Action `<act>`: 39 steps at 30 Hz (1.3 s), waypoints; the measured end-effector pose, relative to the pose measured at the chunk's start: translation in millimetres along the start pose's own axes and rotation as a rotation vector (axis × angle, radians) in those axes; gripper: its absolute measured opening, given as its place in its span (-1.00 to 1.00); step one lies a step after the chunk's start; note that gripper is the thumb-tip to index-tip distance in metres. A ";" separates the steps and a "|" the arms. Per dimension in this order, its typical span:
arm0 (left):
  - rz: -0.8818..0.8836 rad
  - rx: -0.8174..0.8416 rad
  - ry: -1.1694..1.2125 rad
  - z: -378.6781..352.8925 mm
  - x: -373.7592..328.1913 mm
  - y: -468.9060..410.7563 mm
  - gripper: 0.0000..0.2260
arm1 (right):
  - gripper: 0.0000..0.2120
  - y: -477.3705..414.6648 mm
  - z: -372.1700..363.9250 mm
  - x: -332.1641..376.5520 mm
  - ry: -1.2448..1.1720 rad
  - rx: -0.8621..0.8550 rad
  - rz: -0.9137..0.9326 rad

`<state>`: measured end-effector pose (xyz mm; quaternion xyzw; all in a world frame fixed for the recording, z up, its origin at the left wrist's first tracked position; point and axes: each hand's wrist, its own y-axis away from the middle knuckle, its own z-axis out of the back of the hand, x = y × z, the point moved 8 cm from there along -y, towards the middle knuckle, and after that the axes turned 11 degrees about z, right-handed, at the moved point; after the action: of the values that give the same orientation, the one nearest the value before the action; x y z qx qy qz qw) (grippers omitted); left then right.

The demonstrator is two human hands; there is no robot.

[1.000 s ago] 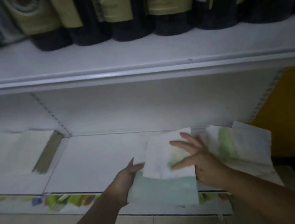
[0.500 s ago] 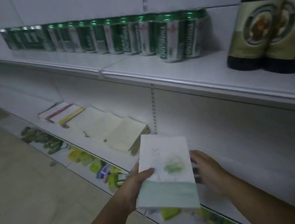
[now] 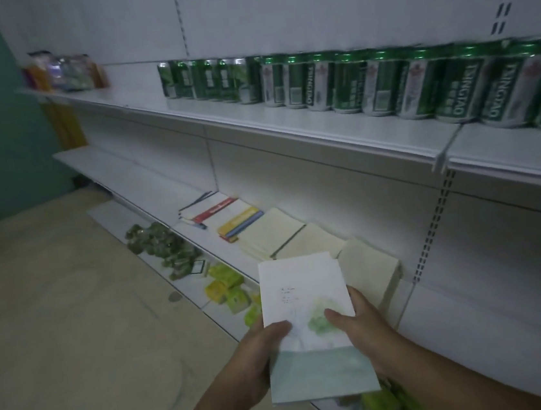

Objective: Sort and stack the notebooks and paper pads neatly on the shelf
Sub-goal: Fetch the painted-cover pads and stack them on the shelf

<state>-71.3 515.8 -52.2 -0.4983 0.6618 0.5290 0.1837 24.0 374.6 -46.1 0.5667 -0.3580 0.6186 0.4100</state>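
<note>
Fingers point(image 3: 276, 328) of the left hand point(image 3: 256, 358) are pinching the left edge of a notebook point(image 3: 307, 301), with the thumb lying on the cover and the other fingers hidden beneath it. The right hand point(image 3: 369, 331) is gripping the right edge in the same way, its thumb pressing on the green blotch printed on the cover. How the hidden fingers are lying cannot be told.

Both hands are holding the notebook up in the near middle of the scene, in front of the shelf point(image 3: 130, 173) and not touching it. Its cover is showing white at the far end and pale green at the near end.

On the shelf, just beyond the notebook, a stack of cream pads point(image 3: 369, 267) is lying flat. To the left of it more cream pads point(image 3: 276, 234) are lying side by side, some overlapping. Farther left a striped notebook point(image 3: 239, 222) in yellow, blue and red is sitting beside a white one with a red band point(image 3: 212, 208).

Green cans point(image 3: 384, 87) are standing in a row on the upper shelf point(image 3: 321, 131), and blurred packets point(image 3: 62, 73) are sitting at its far left end. Below, on the bottom shelf, dark green packets point(image 3: 159, 244) and yellow packets point(image 3: 226, 284) are lying. A beige floor point(image 3: 74, 328) is stretching away to the left.
</note>
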 end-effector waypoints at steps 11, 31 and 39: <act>-0.090 -0.232 -0.068 174.6 -113.5 -74.8 -0.72 | -0.53 -193.8 -165.8 12.5 -0.097 0.210 0.002; -0.062 -0.295 -0.044 521.9 -325.3 -152.3 -0.77 | -0.54 -457.2 -515.8 46.4 -0.072 0.297 -0.060; 0.032 -0.258 -0.148 601.0 -395.8 -232.6 -0.77 | -0.70 -541.8 -558.3 37.4 0.012 0.110 -0.087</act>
<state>129.1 1244.0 -91.6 -0.4668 0.5808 0.6480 0.1580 290.3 1105.9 -77.3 0.5996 -0.2960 0.6221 0.4071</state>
